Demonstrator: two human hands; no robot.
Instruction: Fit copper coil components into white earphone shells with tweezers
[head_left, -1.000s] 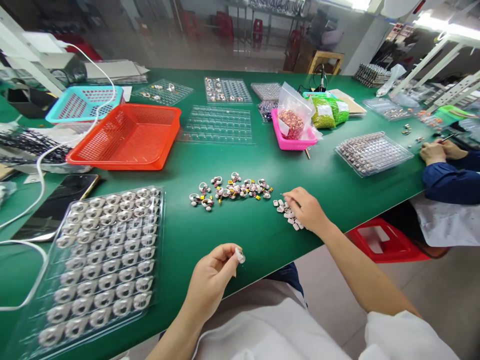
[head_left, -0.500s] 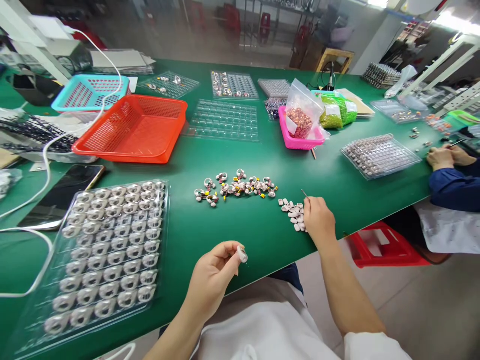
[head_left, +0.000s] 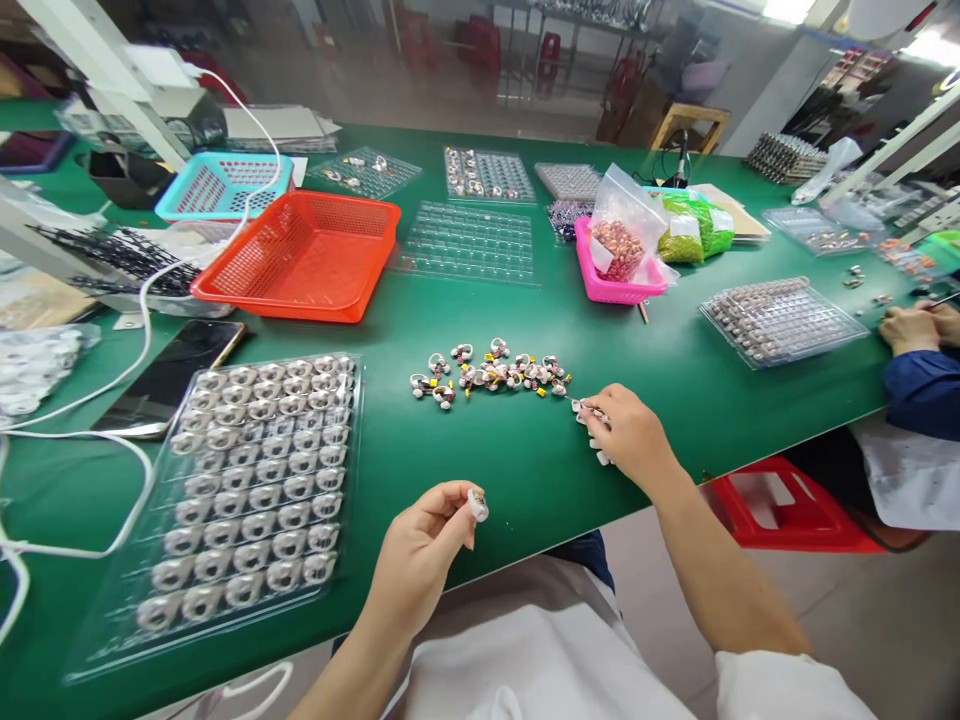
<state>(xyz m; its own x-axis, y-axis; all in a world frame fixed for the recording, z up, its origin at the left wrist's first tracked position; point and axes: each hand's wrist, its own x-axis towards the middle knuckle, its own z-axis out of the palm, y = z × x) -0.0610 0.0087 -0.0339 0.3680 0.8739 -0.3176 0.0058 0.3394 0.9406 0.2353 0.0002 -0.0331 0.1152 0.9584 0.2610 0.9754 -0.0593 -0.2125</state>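
My left hand [head_left: 420,550] is raised near the table's front edge. Its thumb and fingertips pinch a small whitish plastic housing [head_left: 477,505]. Over to the right, my right hand [head_left: 626,435] is closed round a thin pointed metal tool [head_left: 571,401], much of it hidden by the fingers; it looks like tweezers. Beneath that hand lie small white caps [head_left: 602,457], partly covered by the fingers. Just left of the tool's tip is a loose pile of small white parts with wires and yellow tabs [head_left: 510,375].
On the left stands a clear tray of whitish housings [head_left: 262,500], beside a phone [head_left: 172,380] and a white cable [head_left: 142,480]. Behind are a red basket [head_left: 300,260], an empty clear tray [head_left: 469,240] and a pink basket [head_left: 619,290]. A co-worker's hands [head_left: 911,328] are at far right.
My right hand has moved left and lowered over the white caps, its tool now pointing left. My left hand keeps its pinch on the housing. The whole view has shifted slightly.
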